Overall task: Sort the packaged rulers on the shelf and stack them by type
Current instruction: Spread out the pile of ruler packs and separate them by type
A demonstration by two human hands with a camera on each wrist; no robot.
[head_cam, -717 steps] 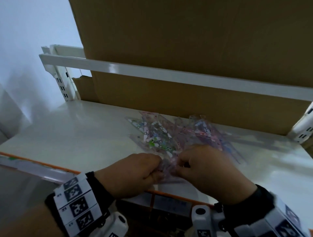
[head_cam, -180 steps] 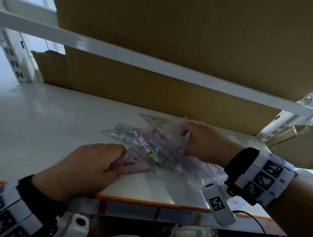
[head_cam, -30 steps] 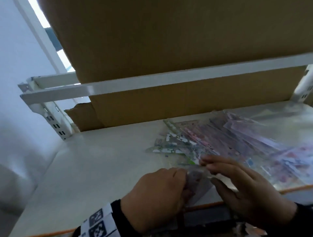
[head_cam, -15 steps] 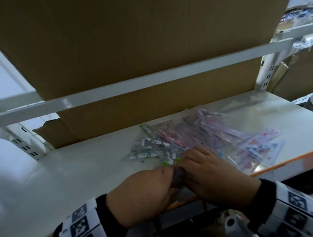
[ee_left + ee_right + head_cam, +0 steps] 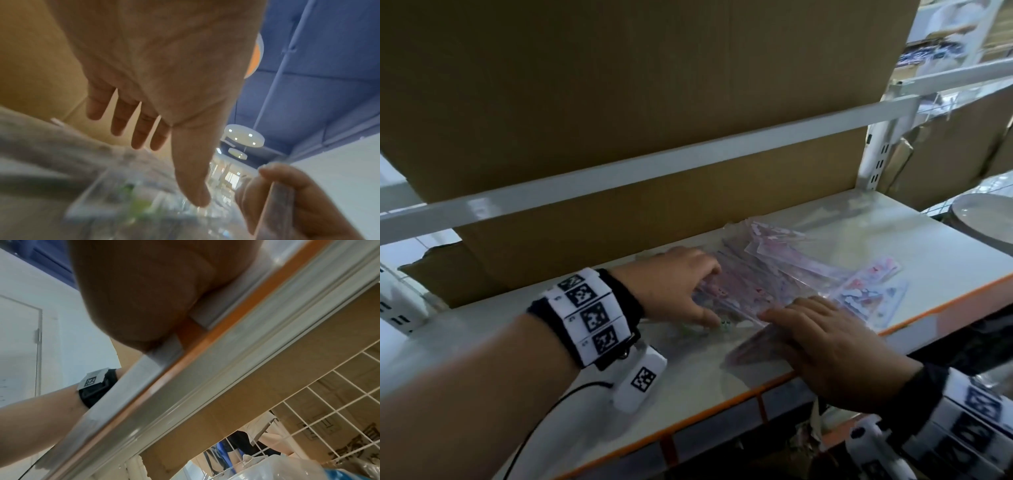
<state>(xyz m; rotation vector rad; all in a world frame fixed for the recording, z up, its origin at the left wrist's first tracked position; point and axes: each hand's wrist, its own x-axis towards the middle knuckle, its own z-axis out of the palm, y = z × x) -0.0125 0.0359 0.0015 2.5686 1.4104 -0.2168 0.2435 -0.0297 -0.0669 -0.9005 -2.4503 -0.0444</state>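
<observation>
A loose pile of clear-packaged rulers (image 5: 767,270) lies in the middle of the white shelf (image 5: 945,274). Two more packs (image 5: 866,291) lie to its right. My left hand (image 5: 688,291) reaches over the pile's left end with straight fingers (image 5: 141,138). Its thumb touches a pack with green print (image 5: 724,323). My right hand (image 5: 825,342) holds a small pinkish stack of packs (image 5: 748,351) at the front edge. Its fingers lie flat on top. In the left wrist view, skin of the right hand (image 5: 308,211) shows on both sides of the stack's edge (image 5: 273,203). The right wrist view shows only a dark palm (image 5: 133,288).
A big cardboard sheet (image 5: 654,102) closes the back, crossed by a white rail (image 5: 619,174). An orange strip (image 5: 722,404) marks the shelf's front edge. A white plate (image 5: 989,219) sits on the neighbouring shelf at right. A wire grid (image 5: 329,394) lies below.
My left hand has let go of the small stack and moved out over the pile. The right hand keeps the stack at the front edge. My view has swung.
</observation>
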